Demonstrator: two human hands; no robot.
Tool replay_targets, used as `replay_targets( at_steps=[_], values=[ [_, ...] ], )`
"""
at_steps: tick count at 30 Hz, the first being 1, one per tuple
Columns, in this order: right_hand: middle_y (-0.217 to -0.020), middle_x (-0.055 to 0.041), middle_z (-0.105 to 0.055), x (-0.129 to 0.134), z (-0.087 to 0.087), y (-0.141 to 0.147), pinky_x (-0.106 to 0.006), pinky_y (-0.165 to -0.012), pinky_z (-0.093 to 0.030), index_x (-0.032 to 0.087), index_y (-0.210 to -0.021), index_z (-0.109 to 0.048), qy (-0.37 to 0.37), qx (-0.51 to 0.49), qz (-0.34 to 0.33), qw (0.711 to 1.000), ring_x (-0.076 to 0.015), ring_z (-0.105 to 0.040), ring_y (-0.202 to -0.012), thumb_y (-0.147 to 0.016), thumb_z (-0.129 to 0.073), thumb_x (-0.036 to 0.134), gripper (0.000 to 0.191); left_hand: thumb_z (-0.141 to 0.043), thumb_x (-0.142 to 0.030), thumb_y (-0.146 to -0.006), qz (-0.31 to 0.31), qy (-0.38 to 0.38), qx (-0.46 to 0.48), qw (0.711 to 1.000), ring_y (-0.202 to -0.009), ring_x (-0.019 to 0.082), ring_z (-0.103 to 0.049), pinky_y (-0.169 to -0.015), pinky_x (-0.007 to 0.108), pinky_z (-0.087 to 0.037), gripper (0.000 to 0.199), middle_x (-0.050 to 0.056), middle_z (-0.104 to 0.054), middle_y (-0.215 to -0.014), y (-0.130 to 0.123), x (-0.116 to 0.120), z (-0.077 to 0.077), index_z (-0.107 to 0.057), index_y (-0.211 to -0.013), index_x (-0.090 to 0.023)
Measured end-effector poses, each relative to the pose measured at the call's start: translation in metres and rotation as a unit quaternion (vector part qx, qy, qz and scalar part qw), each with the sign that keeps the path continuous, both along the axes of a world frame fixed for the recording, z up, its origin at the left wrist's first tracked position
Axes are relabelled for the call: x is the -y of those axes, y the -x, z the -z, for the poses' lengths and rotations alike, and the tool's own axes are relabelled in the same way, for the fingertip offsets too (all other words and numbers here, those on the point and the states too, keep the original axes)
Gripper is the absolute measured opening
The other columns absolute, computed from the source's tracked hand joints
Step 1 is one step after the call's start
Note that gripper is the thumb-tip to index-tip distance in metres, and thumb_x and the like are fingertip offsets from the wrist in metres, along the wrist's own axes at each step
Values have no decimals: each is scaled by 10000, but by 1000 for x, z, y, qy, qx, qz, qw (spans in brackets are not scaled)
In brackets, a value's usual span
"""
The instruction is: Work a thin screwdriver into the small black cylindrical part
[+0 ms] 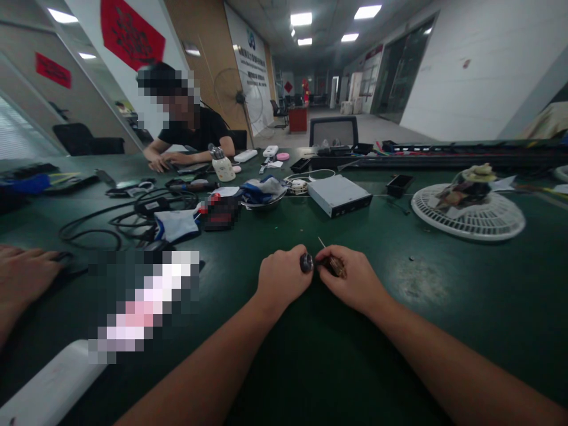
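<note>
Both of my hands are close together over the middle of the green table. My left hand [284, 273] is closed around a small dark cylinder [306, 262] whose round end shows at the thumb side. In my right hand [350, 275], the fingers pinch a small copper-brown piece [338, 267]. A thin pale rod [322, 241] sticks up by the right fingertips. Whether the two held parts touch is hard to see, as the fingers cover much of them.
Ahead sits a grey disc drive [339, 192], with a white fan grille [468, 213] bearing brownish parts to its right. Black cables [110, 216], cloth gloves [177, 225] and a bowl [262, 201] lie left. Another person's hand [26, 275] rests at far left; someone sits across the table.
</note>
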State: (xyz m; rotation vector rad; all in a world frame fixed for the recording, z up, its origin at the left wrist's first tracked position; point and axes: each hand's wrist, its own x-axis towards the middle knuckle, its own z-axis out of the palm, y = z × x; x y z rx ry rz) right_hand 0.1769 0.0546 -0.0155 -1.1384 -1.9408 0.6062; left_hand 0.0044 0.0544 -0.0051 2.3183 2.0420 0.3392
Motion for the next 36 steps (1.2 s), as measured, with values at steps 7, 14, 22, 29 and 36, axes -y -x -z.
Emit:
replay_targets(
  at_steps=[7,14,22,29,36],
  values=[
    [-919,-33,-738,-2,2,-2,-355,-765,-514,223,-925,-689,15,9,-24,1000,-215,-687,-829,-805,-674,87,182,-508,-398,-915,3,-3,-2,1000,-721,251,-693,-612,320,-441,219,44,-713,-759,0,0,0,-682,-888,-267],
    [-841,-10,-725,-3,1,-5,-340,-724,-496,229,-849,-670,44,-16,-4,999,-202,-677,-771,-817,-710,139,102,-513,-406,-916,4,8,-5,1000,-745,247,-694,-652,327,-463,226,51,-715,-781,-1,0,-2,-687,-906,-262],
    [-960,-45,-760,-2,6,-5,-358,-829,-540,219,-816,-615,56,-181,-25,982,-221,-723,-927,-841,-695,178,93,-487,-422,-923,33,-11,-23,999,-699,247,-688,-609,319,-442,241,42,-697,-736,0,0,0,-668,-895,-265],
    [-957,-39,-739,-1,4,-4,-359,-812,-542,219,-835,-612,79,-172,-49,981,-216,-709,-901,-824,-724,179,119,-519,-418,-900,81,2,-32,996,-704,253,-693,-599,318,-448,214,30,-700,-746,1,-1,-2,-669,-934,-270],
    [-876,-28,-728,-4,9,-5,-346,-755,-537,213,-802,-606,122,-187,-39,974,-200,-690,-804,-812,-757,231,152,-515,-409,-902,89,-2,-34,995,-710,261,-698,-610,335,-464,211,32,-707,-740,1,0,-2,-670,-900,-266]
  ],
)
